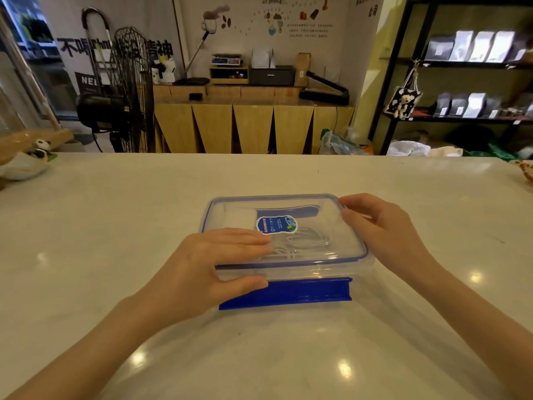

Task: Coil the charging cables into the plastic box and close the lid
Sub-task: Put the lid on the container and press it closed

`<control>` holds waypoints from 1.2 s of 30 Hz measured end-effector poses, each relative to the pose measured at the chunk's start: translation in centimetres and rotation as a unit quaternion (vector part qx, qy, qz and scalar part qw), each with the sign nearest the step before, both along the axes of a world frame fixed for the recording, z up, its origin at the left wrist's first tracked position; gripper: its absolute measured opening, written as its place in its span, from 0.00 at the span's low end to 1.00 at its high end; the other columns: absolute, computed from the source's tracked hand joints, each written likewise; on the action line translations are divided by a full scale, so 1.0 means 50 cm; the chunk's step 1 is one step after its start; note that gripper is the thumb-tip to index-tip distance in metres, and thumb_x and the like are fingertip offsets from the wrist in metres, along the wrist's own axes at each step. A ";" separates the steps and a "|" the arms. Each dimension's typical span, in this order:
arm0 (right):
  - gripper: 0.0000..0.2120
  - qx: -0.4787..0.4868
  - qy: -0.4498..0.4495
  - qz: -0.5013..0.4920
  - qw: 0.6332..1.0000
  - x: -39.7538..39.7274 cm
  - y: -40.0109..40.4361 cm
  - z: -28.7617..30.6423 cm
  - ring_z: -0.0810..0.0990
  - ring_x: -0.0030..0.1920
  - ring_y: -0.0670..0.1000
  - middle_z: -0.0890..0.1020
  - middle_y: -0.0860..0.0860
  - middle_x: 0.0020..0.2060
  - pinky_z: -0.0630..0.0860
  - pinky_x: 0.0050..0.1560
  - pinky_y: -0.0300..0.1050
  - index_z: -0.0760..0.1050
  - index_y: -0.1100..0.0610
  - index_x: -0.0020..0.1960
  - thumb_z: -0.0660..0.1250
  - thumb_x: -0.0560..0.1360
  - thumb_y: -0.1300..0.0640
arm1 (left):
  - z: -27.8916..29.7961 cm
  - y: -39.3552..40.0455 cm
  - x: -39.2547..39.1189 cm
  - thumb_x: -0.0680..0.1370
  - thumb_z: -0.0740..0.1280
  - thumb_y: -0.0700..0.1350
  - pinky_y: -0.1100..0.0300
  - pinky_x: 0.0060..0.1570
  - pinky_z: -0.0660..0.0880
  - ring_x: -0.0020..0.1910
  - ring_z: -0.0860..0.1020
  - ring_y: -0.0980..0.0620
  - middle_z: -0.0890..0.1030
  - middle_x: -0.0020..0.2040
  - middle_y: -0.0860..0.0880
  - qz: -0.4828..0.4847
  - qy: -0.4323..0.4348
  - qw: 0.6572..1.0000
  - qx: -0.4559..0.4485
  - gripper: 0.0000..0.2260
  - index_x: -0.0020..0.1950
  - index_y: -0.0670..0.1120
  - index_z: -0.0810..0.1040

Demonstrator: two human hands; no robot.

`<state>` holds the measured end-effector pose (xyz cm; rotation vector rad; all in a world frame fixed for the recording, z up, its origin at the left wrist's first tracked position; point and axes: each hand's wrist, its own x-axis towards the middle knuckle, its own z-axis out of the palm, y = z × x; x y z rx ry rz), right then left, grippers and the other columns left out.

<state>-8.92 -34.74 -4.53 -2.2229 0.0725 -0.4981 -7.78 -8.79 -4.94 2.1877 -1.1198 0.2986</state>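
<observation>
A clear plastic box (331,271) with a blue-rimmed lid (311,202) sits in the middle of the white table (115,226). The lid lies on top of the box. White coiled cables (305,243) show through the lid, near a blue sticker (276,225). My left hand (210,264) lies flat on the lid's left part, its thumb against the box's front wall. My right hand (380,226) rests on the lid's right edge with fingers nearly straight. A blue latch flap (302,291) at the front sticks out flat, unclipped.
A white bowl-like dish with a panda figure (26,163) stands at the table's far left edge. A patterned object (525,168) pokes in at the far right edge. Behind the table are a fan (127,90), a wooden counter and shelves.
</observation>
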 end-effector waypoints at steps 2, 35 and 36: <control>0.12 -0.103 -0.060 0.006 0.993 -0.017 0.006 0.011 0.71 0.60 0.45 0.75 0.47 0.61 0.68 0.57 0.40 0.74 0.51 0.58 0.61 0.76 0.54 | -0.002 0.000 -0.004 0.69 0.63 0.62 0.74 0.57 0.69 0.60 0.72 0.67 0.77 0.58 0.58 0.007 -0.025 1.000 0.014 0.23 0.59 0.50 0.77; 0.15 -0.293 -0.210 0.312 0.879 -0.068 0.034 -0.018 0.76 0.60 0.46 0.80 0.50 0.58 0.75 0.56 0.47 0.75 0.58 0.60 0.61 0.76 0.55 | -0.006 -0.003 -0.017 0.76 0.59 0.53 0.59 0.62 0.70 0.62 0.73 0.57 0.77 0.60 0.50 -0.003 -0.113 0.991 0.068 0.18 0.61 0.44 0.75; 0.15 -0.292 -0.215 0.310 0.879 -0.068 0.035 -0.019 0.76 0.60 0.46 0.80 0.51 0.57 0.75 0.55 0.47 0.75 0.58 0.60 0.61 0.76 0.55 | -0.005 -0.002 -0.016 0.76 0.60 0.52 0.60 0.62 0.69 0.62 0.73 0.58 0.77 0.60 0.50 -0.004 -0.111 0.991 0.071 0.18 0.61 0.44 0.75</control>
